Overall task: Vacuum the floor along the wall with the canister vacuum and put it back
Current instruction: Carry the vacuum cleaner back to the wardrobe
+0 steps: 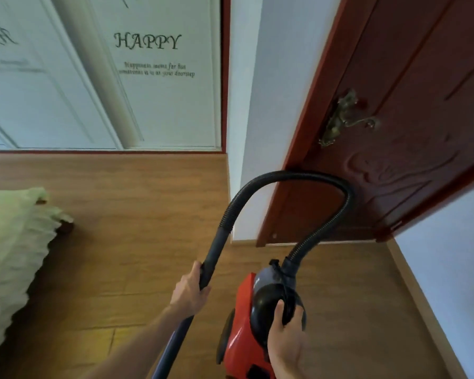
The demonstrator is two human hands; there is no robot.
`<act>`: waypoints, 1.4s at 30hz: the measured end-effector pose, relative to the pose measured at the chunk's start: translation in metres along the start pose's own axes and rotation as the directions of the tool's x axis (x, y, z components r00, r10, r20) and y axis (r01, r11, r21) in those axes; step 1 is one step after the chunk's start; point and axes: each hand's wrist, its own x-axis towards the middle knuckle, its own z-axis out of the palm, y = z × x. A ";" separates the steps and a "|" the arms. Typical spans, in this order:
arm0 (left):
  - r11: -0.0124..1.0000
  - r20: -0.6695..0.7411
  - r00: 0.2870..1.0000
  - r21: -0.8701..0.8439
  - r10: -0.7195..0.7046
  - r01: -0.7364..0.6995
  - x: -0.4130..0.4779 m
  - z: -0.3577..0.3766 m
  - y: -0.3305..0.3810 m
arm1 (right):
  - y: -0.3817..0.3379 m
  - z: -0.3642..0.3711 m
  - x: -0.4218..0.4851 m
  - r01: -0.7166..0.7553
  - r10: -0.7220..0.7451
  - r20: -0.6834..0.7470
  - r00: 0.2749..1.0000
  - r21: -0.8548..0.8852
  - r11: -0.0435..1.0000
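Underfoot, floor [126, 231]: wood-look planks run from the white sliding panels at the back to the right-hand wall; no dust or debris can be made out on them.
Wall [449, 283]: pale, with a wooden skirting strip along its foot at the right; a second pale section stands between the panels and the door.
Door [411, 138]: dark red, carved, with an ornate brass lever handle [342, 119]; it stands at the far corner.
Bed [11, 255]: a pale green quilted cover fills the left edge.
Canister vacuum [246, 332]: red body with a black dome on top, seen from above near the bottom of the view, close to the person; whether it rests on the floor or is lifted cannot be told.
Hose [298, 177]: black and ribbed, arching up from the canister's front and down to the wand.
Wand [211, 258]: dark tube running toward the lower left; its floor nozzle is out of view.
Left hand [190, 292]: wrapped closed around the wand just below the hose cuff.
Right hand [285, 343]: fingers curled over the black dome, gripping the canister.
Progress: both parts are in hand, which suits carrying it; whether the wall strip is already done, or the vacuum is on its way back, cannot be told.
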 end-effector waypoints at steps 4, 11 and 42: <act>0.995 -0.067 0.993 -0.026 -0.099 0.097 -0.031 0.012 -0.013 | 0.018 -0.003 -0.009 0.029 -0.026 0.084 0.996 -0.032 0.999; 0.964 -0.123 0.961 -0.133 -0.246 0.230 -0.094 0.026 -0.065 | 0.042 -0.013 -0.036 0.204 -0.172 0.214 0.961 -0.138 0.969; 0.630 -0.284 0.656 -0.679 -0.699 0.377 -0.333 -0.058 -0.286 | -0.062 0.146 -0.261 0.762 -0.654 0.600 0.462 0.108 0.638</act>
